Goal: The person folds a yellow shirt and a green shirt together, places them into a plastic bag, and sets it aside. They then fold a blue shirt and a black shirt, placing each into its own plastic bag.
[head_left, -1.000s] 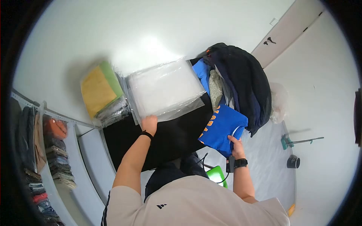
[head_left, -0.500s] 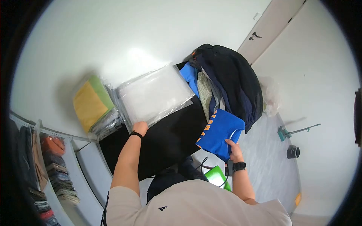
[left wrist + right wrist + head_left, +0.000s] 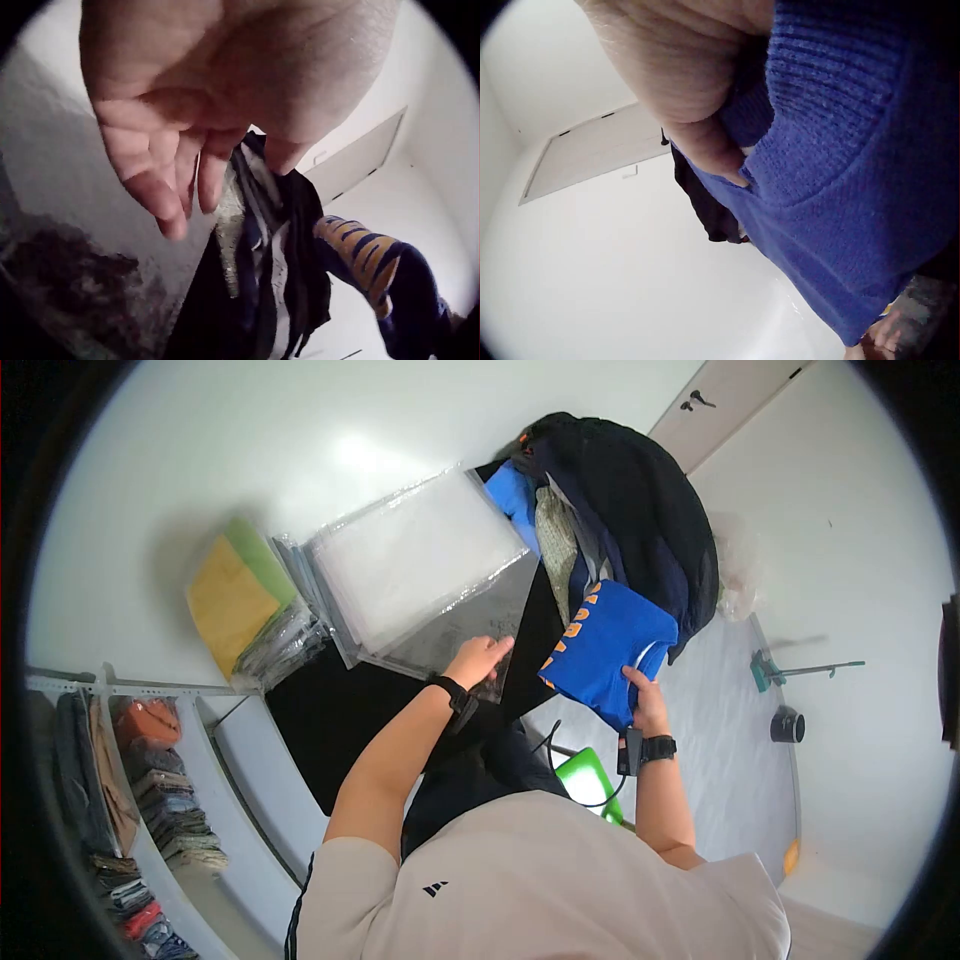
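My right hand [image 3: 650,710] grips a folded blue sweater [image 3: 610,645] with orange lettering, thumb on top at its ribbed edge. The right wrist view shows the thumb [image 3: 709,150] pressed against the blue knit. Over a clear plastic bag [image 3: 450,630] at the table's near side is my left hand [image 3: 480,660]. Its fingers [image 3: 150,180] hang slightly bent with the thumb apart, and nothing shows between them. The bag extends from under a stack of clear bags [image 3: 420,555].
A heap of dark clothes [image 3: 640,510] stands at the black table's [image 3: 300,710] right end. Yellow and green packets [image 3: 240,595] lie at its left. Shelves of folded clothes [image 3: 175,810] stand left, with a green stool [image 3: 590,780] near my legs.
My left hand has moved right from the stack's near left corner to the near right. A clear bag now spreads out further toward me. The right hand still holds the sweater.
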Demonstrator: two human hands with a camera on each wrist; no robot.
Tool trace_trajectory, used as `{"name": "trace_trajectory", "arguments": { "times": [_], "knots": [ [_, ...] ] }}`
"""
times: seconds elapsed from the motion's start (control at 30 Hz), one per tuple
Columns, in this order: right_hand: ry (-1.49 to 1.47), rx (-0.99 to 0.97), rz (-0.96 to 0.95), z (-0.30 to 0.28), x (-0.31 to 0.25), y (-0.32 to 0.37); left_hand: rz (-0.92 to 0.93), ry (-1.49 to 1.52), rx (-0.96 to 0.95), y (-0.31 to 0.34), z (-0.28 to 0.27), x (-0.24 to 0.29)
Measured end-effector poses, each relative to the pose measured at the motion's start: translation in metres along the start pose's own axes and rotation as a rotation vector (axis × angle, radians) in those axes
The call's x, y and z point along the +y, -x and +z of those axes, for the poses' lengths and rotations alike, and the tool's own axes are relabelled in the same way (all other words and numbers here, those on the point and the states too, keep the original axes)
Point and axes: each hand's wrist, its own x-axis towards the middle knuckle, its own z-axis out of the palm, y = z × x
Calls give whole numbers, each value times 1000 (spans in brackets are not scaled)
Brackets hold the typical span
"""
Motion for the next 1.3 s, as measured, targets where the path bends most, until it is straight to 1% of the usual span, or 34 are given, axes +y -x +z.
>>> {"name": "trace_trajectory", "arguments": {
  "times": [0.03, 0.1, 0.17, 0.23, 0.27, 0.33, 0.37, 0.43, 0.5, 0.57, 0.6, 0.63, 0.7, 0.73, 0.9, 0.97, 1.0, 1.03, 1.07, 1.13, 1.17, 1.23, 1.3],
  "knots": [
    [2, 10, 9, 0, -1, 2, -9, 3, -10, -4, 1, -9],
    [8, 23, 7, -2, -3, 4, 328, -353, 222, -7, -8, -34],
    [-3, 25, 23, -5, -2, 5, 340, -685, 419, 1, -27, -71],
    [13, 35, 24, -12, 2, 3, 228, -1048, 536, 12, -44, -106],
    [7, 42, 35, -13, 5, 6, 224, -1055, 523, 22, -46, -122],
    [1, 57, 44, -11, 5, 9, 111, -1043, 503, 39, -47, -143],
    [-5, 64, 56, -11, 3, 12, 105, -1050, 490, 49, -43, -130],
    [23, 59, 40, -9, 4, 14, -67, -975, 391, 66, -23, -105],
    [11, 54, 60, -12, 10, 11, -53, -930, 362, 74, -3, -105],
    [18, 25, 96, -12, 9, 8, 171, -631, 315, 78, 5, -103],
    [12, 19, 88, -11, 8, 8, 244, -650, 256, 82, 0, -103],
    [32, -9, 80, -10, 8, 8, 246, -654, 261, 85, -2, -106],
    [55, -45, 76, -8, 7, 7, 390, -996, 218, 90, -4, -112],
    [47, -41, 77, -5, 7, 8, 312, -983, 204, 90, -4, -115],
    [82, -35, 127, 7, 5, 12, 266, -950, 185, 87, -1, -119],
    [88, -84, 172, 15, 4, 16, 263, -955, 204, 83, -1, -116],
    [103, -100, 212, 20, 1, 18, 286, -931, 218, 81, -2, -113],
    [107, -101, 210, 27, 5, 23, 315, -907, 234, 79, -6, -115],
    [100, -163, 264, 31, 6, 26, 314, -906, 236, 76, -6, -113],
    [86, -280, 363, 35, 11, 28, 412, -852, 327, 71, -9, -103],
    [87, -283, 359, 37, 13, 27, 413, -853, 332, 70, -10, -97],
    [119, -411, 575, 41, 19, 27, 622, -682, 422, 70, -13, -83],
    [170, -431, 571, 48, 30, 23, 654, -653, 438, 70, -14, -66]
  ]
}}
